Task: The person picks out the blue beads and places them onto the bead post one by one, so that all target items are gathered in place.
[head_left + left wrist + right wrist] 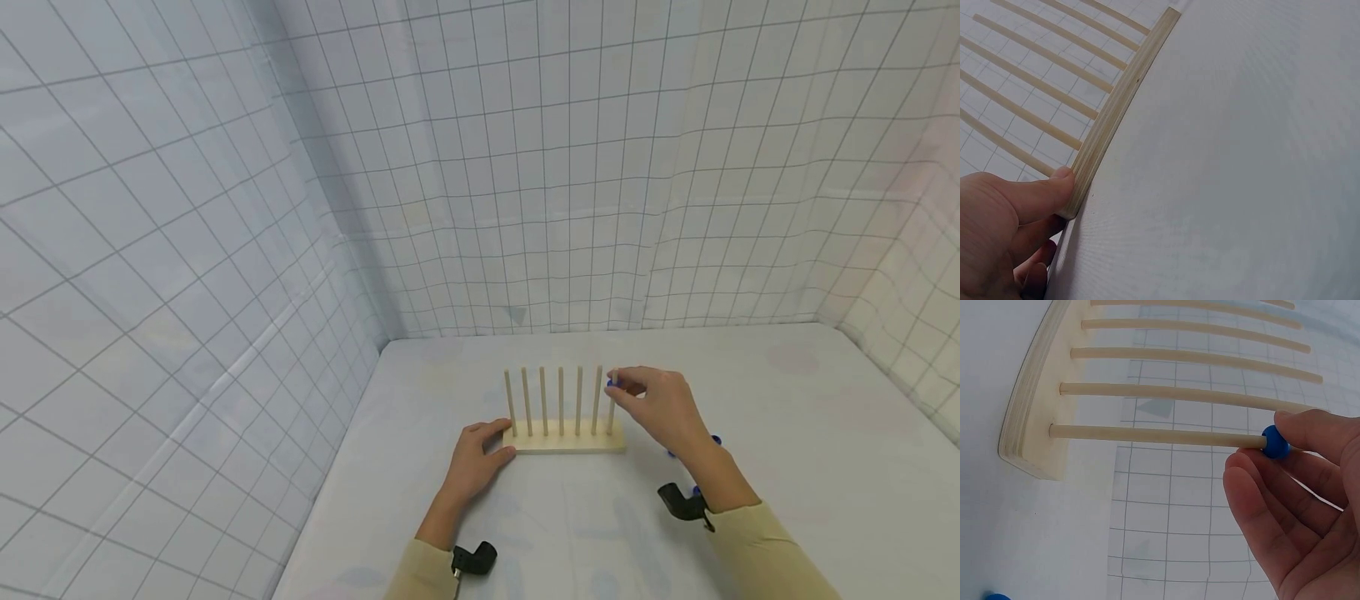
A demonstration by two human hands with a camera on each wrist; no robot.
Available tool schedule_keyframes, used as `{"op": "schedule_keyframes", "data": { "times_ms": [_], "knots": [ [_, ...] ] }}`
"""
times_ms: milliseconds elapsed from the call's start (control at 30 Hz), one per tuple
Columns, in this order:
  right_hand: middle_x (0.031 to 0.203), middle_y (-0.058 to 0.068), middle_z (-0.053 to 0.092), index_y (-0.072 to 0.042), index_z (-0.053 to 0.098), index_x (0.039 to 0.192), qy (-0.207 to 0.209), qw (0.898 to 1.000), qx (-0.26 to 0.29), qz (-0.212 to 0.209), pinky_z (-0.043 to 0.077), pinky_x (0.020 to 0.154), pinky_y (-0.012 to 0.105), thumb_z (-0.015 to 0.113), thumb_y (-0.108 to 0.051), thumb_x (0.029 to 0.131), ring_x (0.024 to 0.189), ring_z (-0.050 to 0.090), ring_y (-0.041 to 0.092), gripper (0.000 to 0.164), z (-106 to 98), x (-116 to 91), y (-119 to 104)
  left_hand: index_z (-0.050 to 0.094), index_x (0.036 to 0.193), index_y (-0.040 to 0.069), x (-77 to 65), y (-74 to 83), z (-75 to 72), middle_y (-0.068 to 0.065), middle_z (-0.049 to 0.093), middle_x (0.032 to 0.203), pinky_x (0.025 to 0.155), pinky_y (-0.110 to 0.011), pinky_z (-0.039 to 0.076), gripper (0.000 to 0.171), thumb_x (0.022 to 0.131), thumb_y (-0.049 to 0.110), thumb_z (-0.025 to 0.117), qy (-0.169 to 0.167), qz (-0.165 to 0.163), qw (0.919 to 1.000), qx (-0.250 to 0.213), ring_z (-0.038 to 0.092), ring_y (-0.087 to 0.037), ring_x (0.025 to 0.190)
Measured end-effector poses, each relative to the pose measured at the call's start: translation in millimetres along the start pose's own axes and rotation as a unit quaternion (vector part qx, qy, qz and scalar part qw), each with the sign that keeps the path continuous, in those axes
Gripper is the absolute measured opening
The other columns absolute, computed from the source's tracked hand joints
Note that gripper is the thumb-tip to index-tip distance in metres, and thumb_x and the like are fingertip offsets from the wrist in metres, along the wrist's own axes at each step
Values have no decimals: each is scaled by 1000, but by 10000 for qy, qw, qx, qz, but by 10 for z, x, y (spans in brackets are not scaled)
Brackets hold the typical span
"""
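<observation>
A pale wooden base [566, 445] with several upright dowels stands on the white table. My left hand [474, 460] grips its left end, the thumb at the front edge, as the left wrist view also shows. At the rightmost dowel [1160, 435], my right hand [662, 407] pinches a blue bead [1277, 442] between thumb and fingers. The bead sits around the dowel near its top end. No beads show on the other dowels.
Several loose blue beads [716, 440] lie on the table [787, 400] to the right, partly hidden behind my right wrist. Grid-patterned white sheets [540, 208] hang behind the table and at both sides. A black wrist camera [681, 502] sits by each sleeve.
</observation>
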State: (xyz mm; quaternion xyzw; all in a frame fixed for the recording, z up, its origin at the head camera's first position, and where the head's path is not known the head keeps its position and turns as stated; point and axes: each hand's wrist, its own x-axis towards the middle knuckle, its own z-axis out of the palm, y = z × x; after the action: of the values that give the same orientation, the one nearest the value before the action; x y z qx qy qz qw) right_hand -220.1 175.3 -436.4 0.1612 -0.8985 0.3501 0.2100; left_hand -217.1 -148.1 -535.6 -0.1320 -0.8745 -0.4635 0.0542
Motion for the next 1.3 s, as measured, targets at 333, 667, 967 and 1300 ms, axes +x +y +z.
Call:
{"op": "schedule_keyframes", "data": {
  "times_ms": [333, 667, 967, 1300],
  "knots": [
    [88, -3, 72, -6, 76, 113, -120, 9999, 19, 103, 53, 63, 31, 78, -22, 89, 82, 69, 17, 29, 17, -22, -1, 68, 131, 12, -2, 0, -3, -16, 57, 133, 105, -58, 37, 44, 89, 20, 78, -31, -78, 10000, 46, 46, -37, 127],
    [96, 3, 74, -4, 75, 114, -229, 9995, 53, 210, 56, 67, 37, 81, -18, 87, 84, 70, 20, 31, 47, -40, 25, 69, 130, 13, 8, -3, 4, -17, 58, 133, 104, -59, 38, 44, 88, 22, 79, 22, -119, 9999, 96, 47, -38, 127],
    [99, 5, 75, -5, 76, 110, -228, 9993, 167, 242, 57, 67, 38, 81, -12, 85, 83, 71, 20, 27, 101, -61, 66, 69, 130, 13, 5, -17, 6, -17, 58, 132, 104, -58, 38, 44, 88, 21, 79, 19, -115, 9998, 131, 47, -37, 127],
    [94, 2, 73, -8, 75, 110, -302, 9987, 139, 386, 57, 65, 36, 81, -15, 86, 83, 70, 20, 26, 145, -69, 96, 69, 129, 13, 7, -15, 5, -17, 58, 131, 103, -59, 38, 43, 88, 22, 79, 52, -53, 9999, 134, 48, -38, 126]
  ]
}}
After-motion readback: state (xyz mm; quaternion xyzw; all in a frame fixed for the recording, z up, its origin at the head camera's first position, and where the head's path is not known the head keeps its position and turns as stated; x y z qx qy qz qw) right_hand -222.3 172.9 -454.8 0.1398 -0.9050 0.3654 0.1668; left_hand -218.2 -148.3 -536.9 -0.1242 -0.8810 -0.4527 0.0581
